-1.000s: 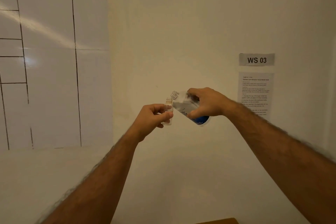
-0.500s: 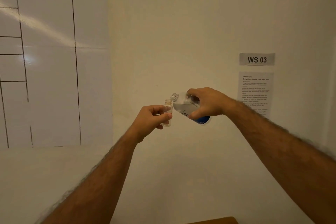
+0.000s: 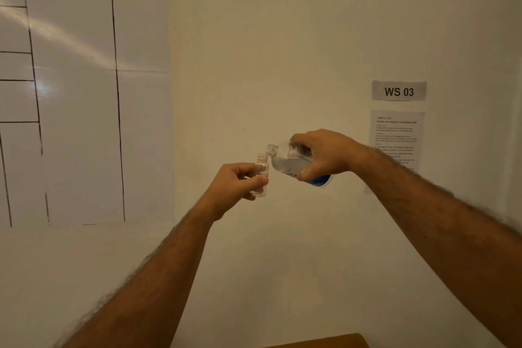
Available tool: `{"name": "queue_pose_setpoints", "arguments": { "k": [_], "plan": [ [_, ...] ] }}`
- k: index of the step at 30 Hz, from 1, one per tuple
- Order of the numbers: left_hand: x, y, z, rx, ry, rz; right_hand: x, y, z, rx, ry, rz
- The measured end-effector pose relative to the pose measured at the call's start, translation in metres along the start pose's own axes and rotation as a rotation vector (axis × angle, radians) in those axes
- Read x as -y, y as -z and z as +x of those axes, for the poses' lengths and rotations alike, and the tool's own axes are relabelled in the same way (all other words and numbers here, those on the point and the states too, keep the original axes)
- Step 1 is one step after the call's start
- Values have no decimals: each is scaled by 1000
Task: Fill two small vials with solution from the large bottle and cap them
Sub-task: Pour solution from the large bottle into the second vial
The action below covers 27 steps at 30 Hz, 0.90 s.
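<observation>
My left hand (image 3: 237,186) is wrapped around a small vial (image 3: 261,175). I hold it up in the air in front of the wall (image 3: 282,51), and it stands up straight. Its top is open, with no cap on it. My right hand (image 3: 324,154) grips the large bottle (image 3: 291,162). The bottle is tipped over on its side, with its open mouth pointing left. The mouth is just above and a little to the right of the vial's top, very close to it. I can see clear water-like stuff inside the bottle. The bottom of the bottle is blue. On the wall behind my right arm there is a sign (image 3: 398,91) that says WS 03, and a paper (image 3: 397,133) with small words hangs under it
</observation>
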State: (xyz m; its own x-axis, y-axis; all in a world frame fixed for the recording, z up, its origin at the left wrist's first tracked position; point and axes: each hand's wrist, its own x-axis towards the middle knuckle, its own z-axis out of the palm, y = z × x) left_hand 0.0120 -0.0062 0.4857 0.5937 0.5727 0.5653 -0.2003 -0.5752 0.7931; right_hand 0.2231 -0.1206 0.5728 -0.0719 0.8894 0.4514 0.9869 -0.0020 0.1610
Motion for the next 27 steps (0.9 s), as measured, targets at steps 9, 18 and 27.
{"name": "queue_pose_setpoints", "arguments": {
  "k": [9,18,27],
  "plan": [
    [3,-1,0,-1,16,11,1,5,1,38,4,-57],
    [4,-4,-2,6,21,-18,0,6,1,43,16,-99],
    [6,-6,-4,9,28,-32,-3,5,4,62,17,-123]
  ]
}}
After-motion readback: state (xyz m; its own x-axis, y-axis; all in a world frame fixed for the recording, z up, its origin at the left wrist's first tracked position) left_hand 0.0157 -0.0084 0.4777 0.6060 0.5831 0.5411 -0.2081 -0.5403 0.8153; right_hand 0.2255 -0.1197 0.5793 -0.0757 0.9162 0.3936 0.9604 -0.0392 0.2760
